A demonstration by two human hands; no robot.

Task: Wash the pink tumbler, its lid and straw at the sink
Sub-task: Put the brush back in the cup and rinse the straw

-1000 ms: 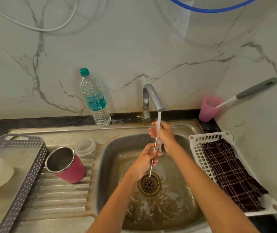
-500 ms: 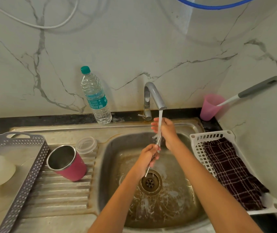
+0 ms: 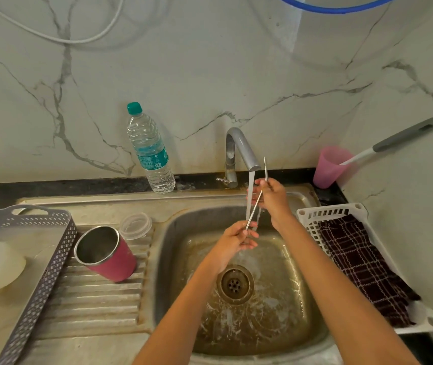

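Observation:
I hold a thin metal straw (image 3: 256, 204) slanted under the running tap (image 3: 241, 151), over the steel sink (image 3: 299, 262). My right hand (image 3: 272, 198) grips it near its bent upper end. My left hand (image 3: 236, 241) pinches its lower end, with water falling past the fingers. The pink tumbler (image 3: 106, 255) stands tilted on the ribbed drainboard to the left, its steel mouth open to me. Its clear lid (image 3: 135, 225) lies just behind it.
A water bottle (image 3: 149, 151) stands at the wall left of the tap. A grey perforated basket (image 3: 34, 280) sits far left. At right, a white basket (image 3: 323, 214) holds a dark checked cloth, and a pink cup (image 3: 331, 167) holds a long-handled brush.
The straw has risen and tilted: its bent top now pokes above my right hand beside the spout, and its lower end has lifted away from the drain into my left hand.

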